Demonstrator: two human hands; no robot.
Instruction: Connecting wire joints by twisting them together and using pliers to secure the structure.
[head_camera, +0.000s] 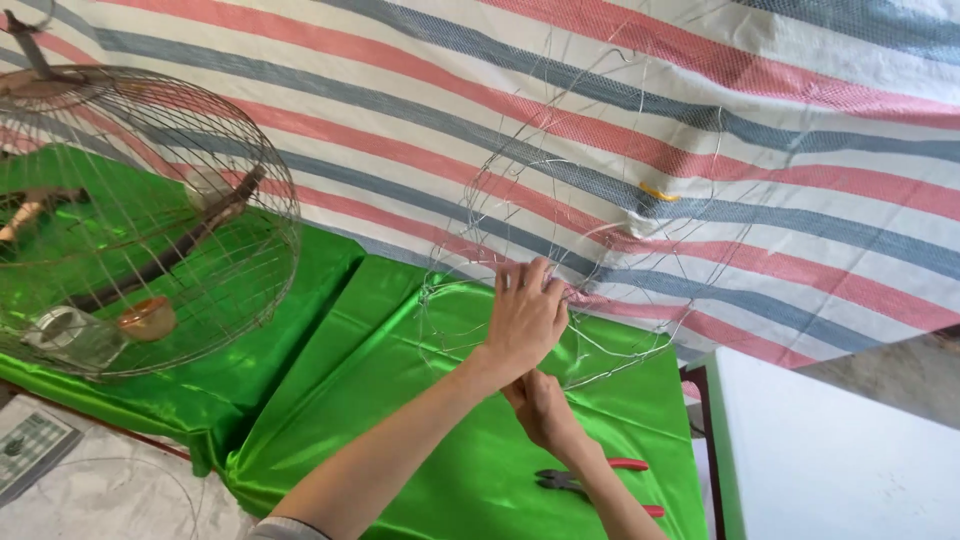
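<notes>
Head view — left hand (525, 318) grip pinching wire frame (590, 210) at its lower rim, right hand (540, 405) just below — grip unclear.

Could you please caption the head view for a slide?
Both hands, left hand above right hand, work a wire frame over green cloth.

Green cloth (420, 440), red-handled pliers (600, 480)

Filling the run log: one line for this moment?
left hand: grips wire frame | right hand: beneath, on frame | pliers: lying on green cloth
</notes>
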